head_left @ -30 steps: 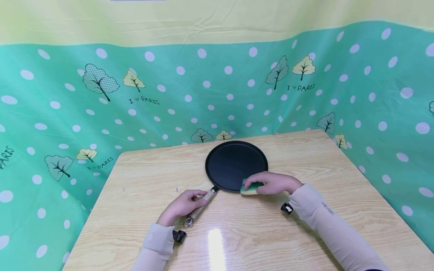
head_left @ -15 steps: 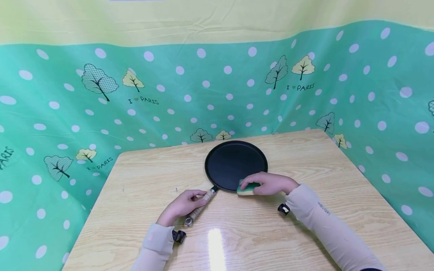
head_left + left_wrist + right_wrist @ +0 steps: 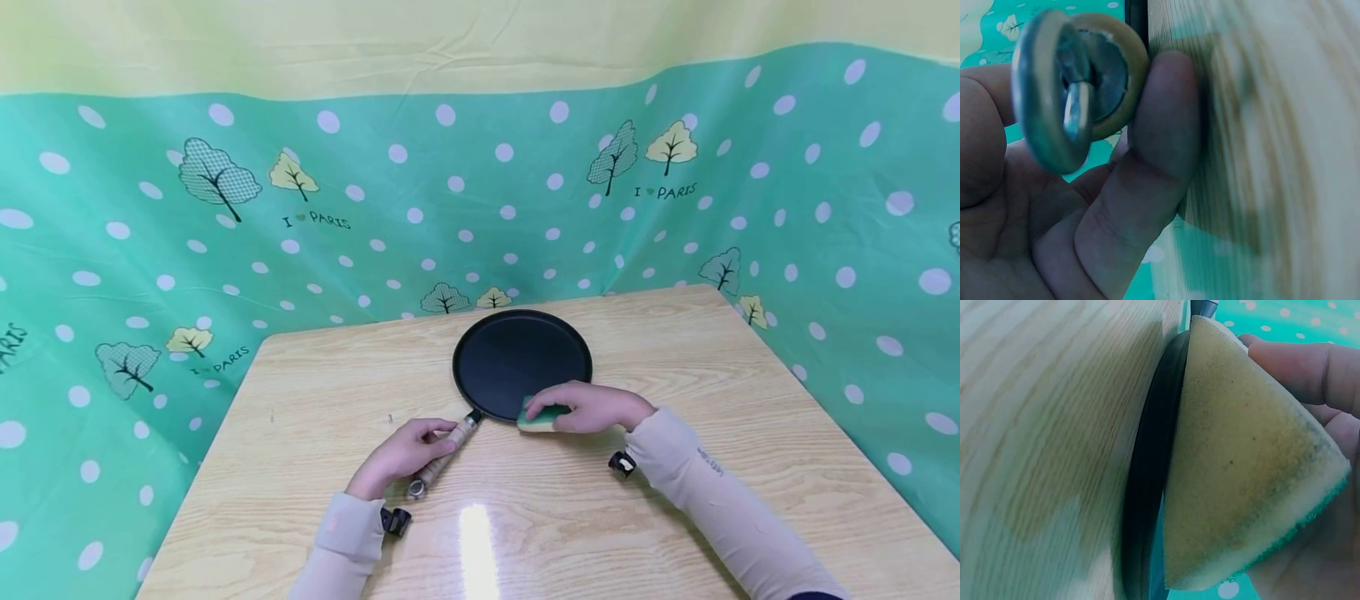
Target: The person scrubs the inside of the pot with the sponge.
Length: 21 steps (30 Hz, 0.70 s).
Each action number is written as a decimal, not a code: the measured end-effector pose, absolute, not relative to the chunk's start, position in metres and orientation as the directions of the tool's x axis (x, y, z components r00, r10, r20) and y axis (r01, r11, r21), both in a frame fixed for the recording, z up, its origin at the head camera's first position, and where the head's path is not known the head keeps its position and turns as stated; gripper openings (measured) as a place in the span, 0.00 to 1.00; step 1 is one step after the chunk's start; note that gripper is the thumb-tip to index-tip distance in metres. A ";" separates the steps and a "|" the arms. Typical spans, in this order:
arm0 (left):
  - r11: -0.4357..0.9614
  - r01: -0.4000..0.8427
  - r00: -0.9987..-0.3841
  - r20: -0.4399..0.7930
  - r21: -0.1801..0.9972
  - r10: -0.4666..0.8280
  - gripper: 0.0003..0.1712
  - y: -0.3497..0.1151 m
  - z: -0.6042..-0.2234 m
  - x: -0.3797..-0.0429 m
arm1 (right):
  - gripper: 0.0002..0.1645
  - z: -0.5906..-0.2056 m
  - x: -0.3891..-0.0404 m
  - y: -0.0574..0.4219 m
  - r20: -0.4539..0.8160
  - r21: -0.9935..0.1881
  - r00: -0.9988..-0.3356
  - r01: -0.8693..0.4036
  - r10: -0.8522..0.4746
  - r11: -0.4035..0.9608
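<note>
A round, flat black pan [image 3: 521, 358] lies on the table, its wooden handle [image 3: 442, 458] pointing toward the front left. My left hand [image 3: 407, 454] grips that handle between thumb and fingers. The metal ring [image 3: 1054, 94] at the handle's end fills the upper left of the left wrist view. My right hand [image 3: 588, 407] pinches a sponge [image 3: 536, 417], green on top and pale yellow beneath, at the pan's near rim. Seen from the right wrist, the sponge [image 3: 1241, 456] stands tilted against the pan's dark side [image 3: 1150, 469].
The wood-grain table [image 3: 337, 367] reaches back to a green dotted cloth [image 3: 390, 217] hung behind it and along both sides. A small black camera mount sits at each wrist, the left one [image 3: 396, 522] close over the tabletop.
My right hand has slid the sponge a short way left along the pan's near rim. The left hand and the pan stay where they were.
</note>
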<state>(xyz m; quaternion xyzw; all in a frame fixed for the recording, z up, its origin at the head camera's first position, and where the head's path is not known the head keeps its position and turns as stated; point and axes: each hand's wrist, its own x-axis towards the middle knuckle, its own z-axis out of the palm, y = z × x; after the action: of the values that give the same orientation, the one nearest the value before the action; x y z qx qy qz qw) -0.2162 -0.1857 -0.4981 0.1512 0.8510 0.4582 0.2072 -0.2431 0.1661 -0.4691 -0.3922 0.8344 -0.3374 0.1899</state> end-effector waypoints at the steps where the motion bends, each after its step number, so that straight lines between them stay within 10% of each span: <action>1: 0.535 0.068 -0.869 -0.214 0.842 0.447 0.24 -0.186 -0.498 -0.216 | 0.24 -0.469 -0.243 0.165 -0.054 -0.709 -0.619 -0.529 -0.783 0.467; 21: 0.528 0.062 -0.870 -0.213 0.847 0.445 0.24 -0.187 -0.499 -0.218 | 0.23 -0.469 -0.244 0.149 -0.083 -0.690 -0.626 -0.526 -0.775 0.498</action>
<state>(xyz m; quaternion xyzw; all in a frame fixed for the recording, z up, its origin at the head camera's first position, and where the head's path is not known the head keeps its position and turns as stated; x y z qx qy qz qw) -0.2175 -0.1866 -0.4993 0.1494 0.8492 0.4623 0.2069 -0.2438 0.1490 -0.4689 -0.3857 0.8432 -0.3196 0.1952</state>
